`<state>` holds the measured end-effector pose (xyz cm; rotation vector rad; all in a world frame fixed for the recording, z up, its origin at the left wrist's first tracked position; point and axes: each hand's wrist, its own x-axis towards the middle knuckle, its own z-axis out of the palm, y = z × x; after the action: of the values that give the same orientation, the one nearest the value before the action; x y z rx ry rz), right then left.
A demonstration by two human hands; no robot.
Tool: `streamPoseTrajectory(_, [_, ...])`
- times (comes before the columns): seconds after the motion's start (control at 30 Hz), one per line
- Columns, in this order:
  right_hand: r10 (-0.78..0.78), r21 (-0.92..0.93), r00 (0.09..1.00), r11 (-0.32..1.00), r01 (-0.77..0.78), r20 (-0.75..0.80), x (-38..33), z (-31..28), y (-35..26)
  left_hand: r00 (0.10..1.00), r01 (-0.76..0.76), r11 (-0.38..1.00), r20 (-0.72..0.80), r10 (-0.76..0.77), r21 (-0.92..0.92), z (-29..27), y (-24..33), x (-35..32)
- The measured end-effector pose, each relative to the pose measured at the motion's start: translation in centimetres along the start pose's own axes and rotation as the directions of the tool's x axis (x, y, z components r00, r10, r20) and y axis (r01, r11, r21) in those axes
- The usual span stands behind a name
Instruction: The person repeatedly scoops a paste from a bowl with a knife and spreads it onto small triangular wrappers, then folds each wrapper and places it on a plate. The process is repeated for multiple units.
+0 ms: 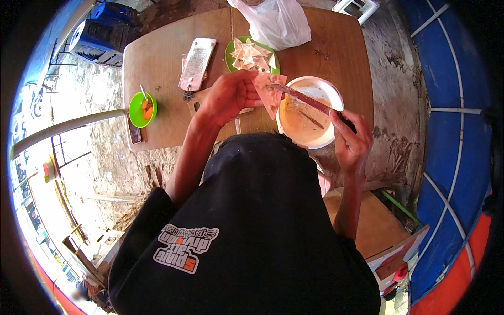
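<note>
My left hand (233, 97) holds a flat pinkish triangular piece (270, 95) by its left side, above the table beside a white bowl. My right hand (350, 137) grips the dark handle of a knife (308, 100). The blade reaches left over the bowl, and its tip rests against the triangle, where small dark bits show. Inside the white bowl (338, 94) is an orange-beige mixture (298, 123), with a thin brown streak or stick across it. Just beyond my left hand stands a green plate (229, 55) heaped with pale triangular pieces (252, 56).
A white plastic bag (275, 23) sits behind the plate. To the left are a pale speckled rectangular slab (198, 63), a green bowl (132, 111) with orange chunks and a spoon, and a dark flat rectangular object (135, 131). A wooden board (195, 100) lies partly under my left forearm.
</note>
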<state>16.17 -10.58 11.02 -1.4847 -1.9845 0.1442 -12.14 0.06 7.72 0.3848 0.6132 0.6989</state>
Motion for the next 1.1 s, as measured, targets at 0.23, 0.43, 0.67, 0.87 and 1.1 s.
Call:
streamPoseTrajectory(0.23, [0.112,0.085,0.994,0.990,-0.112,0.008,0.12,0.21,0.18,0.999,-0.013,0.997,-0.046,0.017,0.072,0.17,-0.10,-0.31])
streamPoseTrajectory(0.43, [0.230,0.255,0.969,0.935,-0.245,0.088,0.18,0.45,-0.22,0.999,-0.034,0.996,0.023,0.032,0.082,-0.08,-0.20,-0.28])
streamPoseTrajectory(0.67, [0.285,0.269,0.957,0.919,-0.288,0.051,0.40,0.79,-0.10,0.998,-0.050,0.990,-0.028,0.054,0.131,0.04,-0.21,-0.39])
streamPoseTrajectory(0.87, [0.238,0.241,0.968,0.938,-0.250,0.078,0.51,0.85,-0.68,0.994,-0.072,0.985,-0.066,0.083,0.153,0.57,-0.45,-0.38])
streamPoseTrajectory(1.1, [0.276,0.298,0.954,0.907,-0.298,0.114,0.33,0.37,-0.75,0.995,-0.087,0.990,-0.030,0.091,0.113,0.85,-0.53,0.07])
